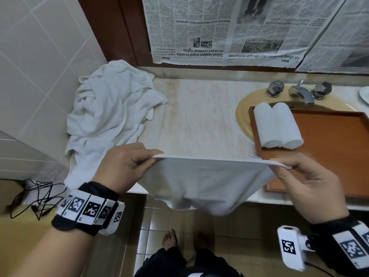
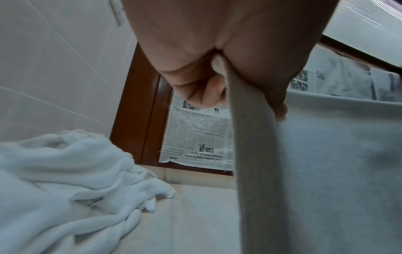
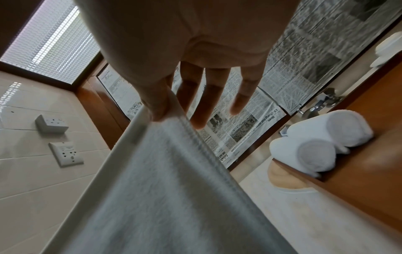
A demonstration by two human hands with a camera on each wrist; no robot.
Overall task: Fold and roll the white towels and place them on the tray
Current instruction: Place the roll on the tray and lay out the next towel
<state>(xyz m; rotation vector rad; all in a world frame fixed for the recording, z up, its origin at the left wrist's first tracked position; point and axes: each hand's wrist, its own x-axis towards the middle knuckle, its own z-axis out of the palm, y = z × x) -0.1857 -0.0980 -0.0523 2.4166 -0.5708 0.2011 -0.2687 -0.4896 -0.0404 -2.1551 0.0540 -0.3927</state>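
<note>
I hold a white towel stretched out by its top edge above the counter's front edge; its lower part sags toward the floor. My left hand pinches the left corner, seen up close in the left wrist view as the towel running between thumb and fingers. My right hand pinches the right corner; in the right wrist view the towel is under the thumb, the other fingers straight. Two rolled white towels lie side by side at the left end of the brown tray.
A heap of crumpled white towels covers the counter's left end by the tiled wall. The tray sits over a yellow sink with a chrome tap. Newspaper covers the mirror. Black cables lie lower left.
</note>
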